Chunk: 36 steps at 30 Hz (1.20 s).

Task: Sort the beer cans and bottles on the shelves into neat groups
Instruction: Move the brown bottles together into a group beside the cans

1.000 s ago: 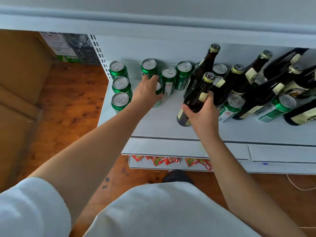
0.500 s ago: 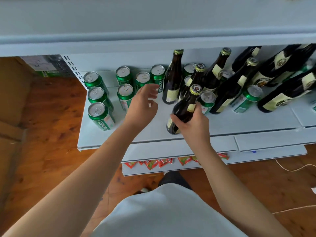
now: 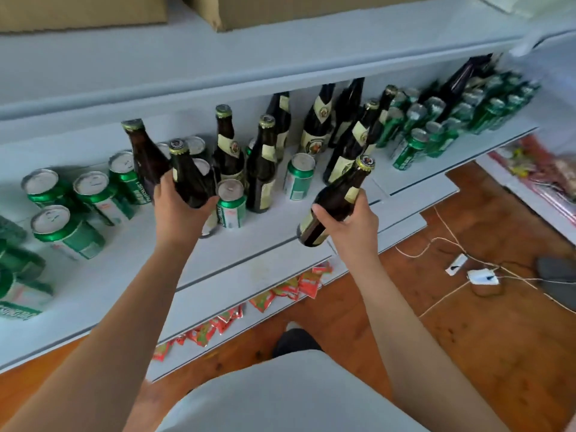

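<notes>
My right hand (image 3: 350, 229) grips a dark brown beer bottle (image 3: 335, 199), lifted off the grey shelf (image 3: 131, 275) and tilted with its gold cap to the upper right. My left hand (image 3: 177, 210) is closed around the body of another brown bottle (image 3: 187, 176) standing among green cans (image 3: 232, 204). A third brown bottle (image 3: 145, 160) stands just left of it. More green cans (image 3: 67, 232) stand at the left. Several brown bottles (image 3: 261, 163) stand in the middle, and a cluster of green cans (image 3: 436, 126) fills the far right.
An upper shelf carries cardboard boxes (image 3: 311, 7). Below the beer shelf, a lower shelf holds red snack packets (image 3: 280, 288). On the wooden floor at the right lie a white power strip (image 3: 483, 275) and cables. My dark shoe (image 3: 296, 341) shows under the shelf edge.
My view has swung right. My right hand lifted its bottle off the shelf and tilted it. My left hand, open near the cans before, has closed on a standing bottle.
</notes>
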Each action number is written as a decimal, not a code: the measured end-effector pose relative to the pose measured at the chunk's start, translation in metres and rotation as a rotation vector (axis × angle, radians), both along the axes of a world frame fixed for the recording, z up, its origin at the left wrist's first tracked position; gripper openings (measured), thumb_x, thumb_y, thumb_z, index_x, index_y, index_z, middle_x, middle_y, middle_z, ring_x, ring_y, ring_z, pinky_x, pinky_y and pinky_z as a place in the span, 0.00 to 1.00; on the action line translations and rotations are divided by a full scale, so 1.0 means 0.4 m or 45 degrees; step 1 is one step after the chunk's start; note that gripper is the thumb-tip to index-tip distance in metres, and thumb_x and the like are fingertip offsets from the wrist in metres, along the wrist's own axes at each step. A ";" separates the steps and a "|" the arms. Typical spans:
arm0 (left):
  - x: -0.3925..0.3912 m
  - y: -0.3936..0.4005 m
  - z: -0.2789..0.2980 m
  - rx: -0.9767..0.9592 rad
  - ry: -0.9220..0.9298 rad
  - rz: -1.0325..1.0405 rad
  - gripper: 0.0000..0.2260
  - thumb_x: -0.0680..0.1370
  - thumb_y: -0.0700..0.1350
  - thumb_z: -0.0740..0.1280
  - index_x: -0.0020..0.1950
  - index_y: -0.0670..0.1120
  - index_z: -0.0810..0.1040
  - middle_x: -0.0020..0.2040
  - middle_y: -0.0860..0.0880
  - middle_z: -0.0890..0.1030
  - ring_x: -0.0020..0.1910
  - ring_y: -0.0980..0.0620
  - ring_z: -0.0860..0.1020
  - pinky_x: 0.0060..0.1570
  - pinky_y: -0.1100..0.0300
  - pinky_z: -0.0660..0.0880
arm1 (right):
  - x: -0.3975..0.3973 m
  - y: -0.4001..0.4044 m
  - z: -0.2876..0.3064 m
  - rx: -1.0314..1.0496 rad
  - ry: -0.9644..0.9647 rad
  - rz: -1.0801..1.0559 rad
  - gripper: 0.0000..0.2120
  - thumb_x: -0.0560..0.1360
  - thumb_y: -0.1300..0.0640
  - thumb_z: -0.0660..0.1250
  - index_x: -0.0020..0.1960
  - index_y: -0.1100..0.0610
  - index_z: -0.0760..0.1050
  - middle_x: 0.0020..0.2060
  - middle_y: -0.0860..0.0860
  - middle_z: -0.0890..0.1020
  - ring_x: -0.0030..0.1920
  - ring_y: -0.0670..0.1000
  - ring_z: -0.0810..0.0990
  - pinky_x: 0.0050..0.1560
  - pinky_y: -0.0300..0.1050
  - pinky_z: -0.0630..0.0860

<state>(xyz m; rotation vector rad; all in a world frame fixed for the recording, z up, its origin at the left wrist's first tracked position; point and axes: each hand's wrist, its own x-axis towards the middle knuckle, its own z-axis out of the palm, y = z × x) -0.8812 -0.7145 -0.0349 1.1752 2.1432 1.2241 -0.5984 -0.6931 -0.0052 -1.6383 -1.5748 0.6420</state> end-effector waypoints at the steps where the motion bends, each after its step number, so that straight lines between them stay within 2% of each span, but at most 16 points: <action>1: 0.003 0.008 -0.006 -0.018 -0.005 0.019 0.32 0.69 0.48 0.79 0.68 0.43 0.69 0.63 0.41 0.75 0.64 0.41 0.73 0.62 0.47 0.73 | 0.039 0.036 -0.001 0.012 0.002 -0.025 0.26 0.68 0.42 0.76 0.59 0.55 0.72 0.48 0.47 0.83 0.51 0.49 0.81 0.49 0.41 0.76; 5: 0.035 0.017 0.000 -0.145 0.030 0.169 0.29 0.69 0.50 0.79 0.64 0.42 0.71 0.61 0.42 0.79 0.60 0.41 0.77 0.55 0.49 0.75 | 0.192 0.202 -0.002 0.073 -0.041 -0.135 0.28 0.68 0.41 0.75 0.59 0.57 0.72 0.50 0.51 0.84 0.53 0.53 0.82 0.50 0.45 0.77; 10: 0.103 0.014 0.033 -0.161 0.127 0.423 0.28 0.68 0.51 0.79 0.63 0.44 0.74 0.60 0.44 0.81 0.58 0.42 0.79 0.55 0.49 0.75 | 0.365 0.412 -0.020 0.086 -0.060 -0.097 0.27 0.70 0.44 0.75 0.60 0.60 0.72 0.52 0.54 0.83 0.55 0.57 0.81 0.53 0.48 0.76; 12: 0.104 0.004 0.040 -0.140 0.157 0.535 0.29 0.66 0.55 0.80 0.62 0.47 0.75 0.59 0.45 0.82 0.57 0.43 0.80 0.56 0.48 0.77 | 0.418 0.484 -0.032 0.060 -0.111 -0.047 0.29 0.70 0.44 0.75 0.61 0.61 0.72 0.53 0.55 0.83 0.56 0.57 0.80 0.53 0.47 0.74; 15: 0.038 -0.033 0.000 -0.097 0.143 0.691 0.38 0.56 0.70 0.78 0.61 0.58 0.74 0.58 0.57 0.81 0.57 0.50 0.81 0.59 0.44 0.78 | 0.465 0.580 -0.051 0.044 -0.126 0.059 0.29 0.70 0.45 0.75 0.61 0.62 0.72 0.55 0.57 0.82 0.56 0.58 0.80 0.53 0.47 0.74; 17: -0.013 -0.070 -0.084 -0.018 0.107 0.777 0.37 0.56 0.71 0.78 0.61 0.62 0.74 0.57 0.63 0.80 0.56 0.58 0.81 0.58 0.47 0.78 | 0.475 0.631 -0.057 0.049 -0.139 0.145 0.29 0.70 0.46 0.76 0.60 0.62 0.72 0.54 0.58 0.82 0.56 0.59 0.80 0.52 0.47 0.73; 19: 0.049 -0.082 -0.085 0.014 0.106 0.782 0.39 0.57 0.69 0.79 0.65 0.60 0.74 0.57 0.62 0.80 0.55 0.61 0.80 0.57 0.48 0.79 | 0.474 0.677 -0.056 0.051 -0.140 0.224 0.28 0.69 0.46 0.76 0.60 0.62 0.71 0.54 0.57 0.81 0.56 0.58 0.79 0.51 0.46 0.73; 22: 0.244 -0.026 0.096 -0.027 0.082 0.693 0.39 0.58 0.67 0.80 0.65 0.56 0.74 0.58 0.61 0.81 0.56 0.59 0.80 0.57 0.51 0.77 | 0.467 0.744 -0.059 0.035 -0.110 0.332 0.29 0.69 0.45 0.77 0.60 0.61 0.71 0.54 0.56 0.81 0.55 0.57 0.79 0.50 0.42 0.70; 24: 0.399 0.025 0.190 -0.032 0.115 0.537 0.31 0.63 0.56 0.82 0.61 0.53 0.74 0.56 0.58 0.81 0.52 0.58 0.81 0.54 0.59 0.76 | 0.461 0.782 -0.063 0.048 -0.119 0.396 0.30 0.68 0.45 0.77 0.61 0.61 0.71 0.54 0.56 0.81 0.55 0.57 0.79 0.49 0.41 0.68; 26: 0.492 0.070 0.216 0.011 0.143 0.415 0.26 0.67 0.45 0.80 0.60 0.49 0.73 0.51 0.55 0.80 0.46 0.66 0.79 0.46 0.71 0.74 | 0.454 0.812 -0.065 0.030 -0.145 0.459 0.31 0.69 0.45 0.76 0.62 0.62 0.70 0.55 0.58 0.80 0.56 0.58 0.78 0.49 0.41 0.67; 27: 0.536 0.094 0.226 0.027 0.135 0.352 0.25 0.67 0.43 0.80 0.60 0.47 0.73 0.49 0.55 0.80 0.43 0.71 0.78 0.43 0.75 0.73 | 0.455 0.818 -0.059 -0.005 -0.162 0.469 0.32 0.69 0.45 0.76 0.63 0.63 0.70 0.56 0.58 0.80 0.58 0.59 0.78 0.50 0.42 0.68; 30: 0.599 0.151 0.219 0.034 0.068 0.212 0.24 0.65 0.45 0.81 0.56 0.52 0.74 0.48 0.60 0.81 0.44 0.72 0.78 0.48 0.69 0.77 | 0.485 0.776 -0.036 0.067 -0.187 0.303 0.30 0.72 0.47 0.74 0.65 0.63 0.70 0.57 0.60 0.77 0.58 0.60 0.76 0.55 0.48 0.73; 32: 0.642 0.182 0.209 0.008 0.067 0.099 0.24 0.64 0.46 0.82 0.51 0.58 0.73 0.45 0.64 0.82 0.46 0.70 0.80 0.46 0.70 0.77 | 0.505 0.679 -0.012 0.399 -0.059 0.166 0.17 0.76 0.53 0.68 0.61 0.62 0.74 0.52 0.57 0.79 0.50 0.54 0.77 0.51 0.46 0.76; 33: 0.666 0.199 0.205 -0.005 0.069 0.031 0.24 0.64 0.47 0.82 0.51 0.60 0.73 0.45 0.66 0.82 0.47 0.69 0.80 0.46 0.71 0.77 | 0.508 0.619 0.000 0.505 0.022 0.264 0.13 0.76 0.57 0.66 0.60 0.60 0.74 0.51 0.54 0.79 0.49 0.50 0.77 0.50 0.41 0.76; 34: 0.693 0.219 0.202 -0.013 0.063 -0.034 0.23 0.63 0.48 0.82 0.51 0.61 0.74 0.46 0.67 0.82 0.48 0.67 0.80 0.47 0.71 0.77 | 0.506 0.560 0.010 0.489 0.087 0.478 0.14 0.76 0.59 0.65 0.62 0.59 0.73 0.53 0.52 0.78 0.52 0.48 0.77 0.52 0.39 0.75; 36: 0.736 0.263 0.191 0.002 0.083 -0.155 0.23 0.63 0.51 0.82 0.52 0.61 0.75 0.50 0.60 0.82 0.52 0.62 0.80 0.51 0.64 0.78 | 0.488 0.473 0.006 0.199 0.056 0.977 0.27 0.76 0.53 0.68 0.72 0.53 0.65 0.66 0.47 0.72 0.66 0.46 0.71 0.65 0.39 0.70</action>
